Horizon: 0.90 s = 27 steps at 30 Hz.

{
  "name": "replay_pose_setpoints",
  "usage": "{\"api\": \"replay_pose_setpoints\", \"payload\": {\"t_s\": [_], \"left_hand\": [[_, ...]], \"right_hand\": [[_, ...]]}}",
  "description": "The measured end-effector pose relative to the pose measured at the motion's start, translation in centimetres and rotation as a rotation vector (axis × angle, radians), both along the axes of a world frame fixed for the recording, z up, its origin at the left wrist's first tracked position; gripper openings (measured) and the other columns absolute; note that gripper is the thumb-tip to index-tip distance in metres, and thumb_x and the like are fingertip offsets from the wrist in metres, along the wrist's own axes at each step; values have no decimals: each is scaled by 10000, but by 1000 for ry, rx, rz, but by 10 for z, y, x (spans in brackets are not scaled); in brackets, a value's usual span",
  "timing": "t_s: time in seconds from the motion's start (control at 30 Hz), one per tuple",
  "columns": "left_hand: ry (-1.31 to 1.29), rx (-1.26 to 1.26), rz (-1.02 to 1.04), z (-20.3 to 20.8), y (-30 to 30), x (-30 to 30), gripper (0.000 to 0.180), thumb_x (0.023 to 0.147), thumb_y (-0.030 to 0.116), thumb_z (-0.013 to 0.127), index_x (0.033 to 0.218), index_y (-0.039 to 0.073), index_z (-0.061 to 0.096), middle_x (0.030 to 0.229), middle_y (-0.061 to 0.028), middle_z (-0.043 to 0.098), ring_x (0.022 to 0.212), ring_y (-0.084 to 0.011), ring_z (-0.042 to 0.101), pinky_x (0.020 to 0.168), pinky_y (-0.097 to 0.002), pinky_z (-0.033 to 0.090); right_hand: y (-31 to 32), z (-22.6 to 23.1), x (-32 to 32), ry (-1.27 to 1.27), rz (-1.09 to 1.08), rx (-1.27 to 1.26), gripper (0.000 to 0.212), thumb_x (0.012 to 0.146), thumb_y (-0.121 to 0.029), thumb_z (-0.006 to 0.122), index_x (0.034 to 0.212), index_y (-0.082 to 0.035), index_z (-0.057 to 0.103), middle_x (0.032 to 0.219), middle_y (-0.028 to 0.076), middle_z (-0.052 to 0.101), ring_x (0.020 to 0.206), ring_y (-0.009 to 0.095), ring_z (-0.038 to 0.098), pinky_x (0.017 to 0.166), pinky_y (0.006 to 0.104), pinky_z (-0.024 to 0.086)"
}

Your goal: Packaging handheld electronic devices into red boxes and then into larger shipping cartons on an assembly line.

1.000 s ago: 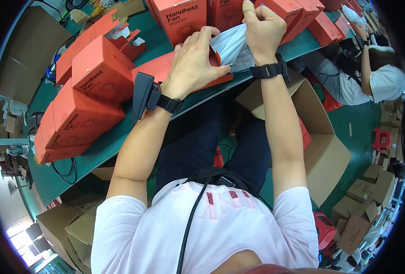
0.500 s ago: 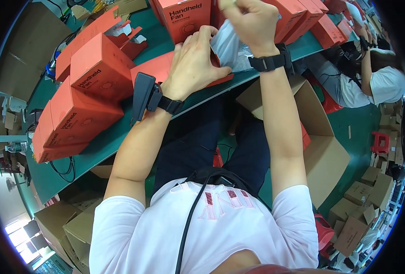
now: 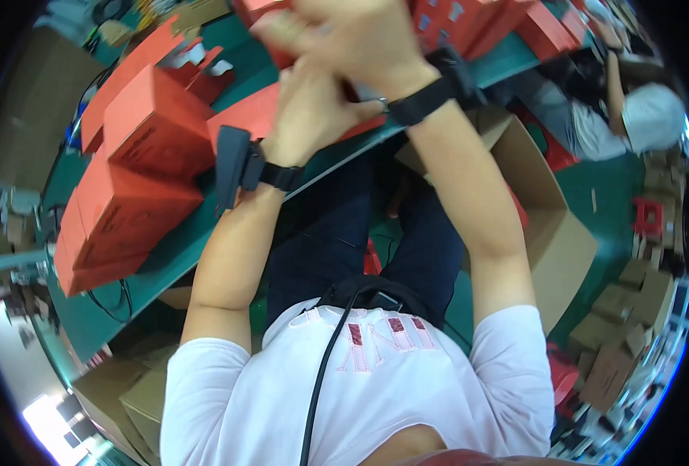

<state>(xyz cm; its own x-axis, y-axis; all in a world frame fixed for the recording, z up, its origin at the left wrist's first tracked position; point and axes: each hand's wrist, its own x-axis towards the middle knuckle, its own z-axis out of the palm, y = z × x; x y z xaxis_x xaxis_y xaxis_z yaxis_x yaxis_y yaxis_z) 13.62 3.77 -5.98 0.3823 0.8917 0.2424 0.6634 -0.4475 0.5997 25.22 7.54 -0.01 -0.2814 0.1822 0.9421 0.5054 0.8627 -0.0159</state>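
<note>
My left hand (image 3: 309, 113) is wrapped round an orange-red cardboard box (image 3: 243, 114) lying on the green table, its thumb along the end nearer my right side. My right hand (image 3: 360, 46) is directly above and beyond the left, partly covering its fingers. Motion smears the right hand, so its fingers and anything in them cannot be made out. The box's end between my hands is mostly hidden. A black strap with a dark device sits on each wrist.
Several orange-red boxes (image 3: 138, 182) are stacked at the left of the green table (image 3: 175, 252). More boxes (image 3: 469, 23) stand along the far side. An open brown carton (image 3: 550, 241) is below the table edge at right. Another person (image 3: 655, 120) sits at far right.
My right hand has swung left, over my left hand. The whitish plastic bag between my hands no longer shows. My left hand stays on the box, and the whole view has shifted slightly.
</note>
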Motion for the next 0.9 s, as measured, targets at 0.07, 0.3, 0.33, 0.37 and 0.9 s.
{"api": "replay_pose_setpoints", "payload": {"t_s": [0.07, 0.3, 0.33, 0.37, 0.9], "left_hand": [[14, 315, -104, -28, 10, -21, 458, 806, 193, 767, 1190, -11, 623, 1078, -215, 680, 1009, -350, 656, 830, -440, 514], [-152, 65, -42, -14, 19, -16, 593, 748, 170, 835, 1226, -28, 547, 1131, -219, 676, 1040, -333, 671, 879, -390, 515], [-131, 45, -5, -5, 9, -5, 764, 732, 194, 861, 1335, -10, 439, 1218, -215, 626, 1099, -316, 633, 936, -387, 487], [-127, 49, -35, -2, 8, -3, 764, 732, 194, 861, 1335, -10, 439, 1218, -215, 626, 1099, -316, 633, 936, -387, 487], [-77, 134, 8, -4, 1, 7, 837, 634, 307, 924, 1263, 20, 453, 1105, -207, 644, 1057, -386, 635, 859, -456, 518]], "right_hand": [[4, -33, -18, -36, -136, 38, 435, 803, -511, 707, 673, -103, 632, 591, 57, 586, 622, 237, 632, 561, 358, 512], [-12, -68, -1, 523, 58, -737, 509, 738, -249, 785, 1099, 70, 621, 945, 259, 706, 921, 407, 710, 827, 424, 567], [-10, -64, 3, 594, 23, -790, 479, 744, -206, 769, 1088, 89, 616, 927, 273, 703, 917, 409, 712, 820, 425, 570], [-2, -64, 3, 729, -30, -750, 411, 757, -154, 735, 1057, 102, 618, 898, 270, 707, 891, 385, 723, 786, 413, 575], [43, -28, 40, 1120, 55, -630, 126, 840, -86, 651, 781, 24, 644, 651, 46, 603, 595, 126, 572, 530, 322, 455]]}}
